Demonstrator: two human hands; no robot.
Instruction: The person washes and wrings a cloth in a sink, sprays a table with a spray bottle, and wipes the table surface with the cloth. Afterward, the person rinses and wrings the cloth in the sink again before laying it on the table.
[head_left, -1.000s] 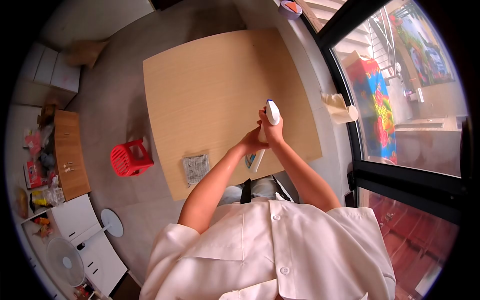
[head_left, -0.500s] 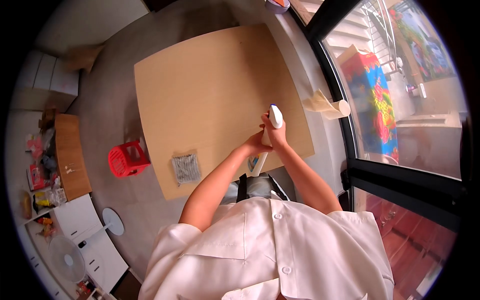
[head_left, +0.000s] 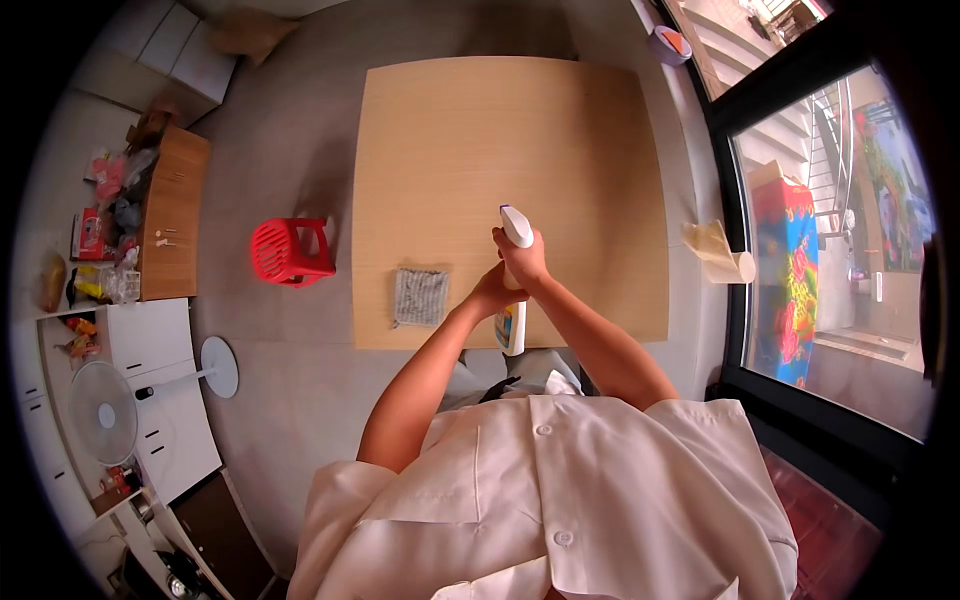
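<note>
Spray bottle (head_left: 515, 330), clasped in my left hand (head_left: 491, 291) and right hand (head_left: 527, 260), near edge of tabletop (head_left: 510, 130). Grey cloth (head_left: 421, 297), near-left corner.

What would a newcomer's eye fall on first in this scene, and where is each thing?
Probably the white spray bottle, held in the left hand and right hand at the near edge of the table. Next might come the bright red stool left of it, then the colourful, flowered box-like thing behind the glass on the right.

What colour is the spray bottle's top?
White top, blue nozzle tip; shown in the head view.
</note>
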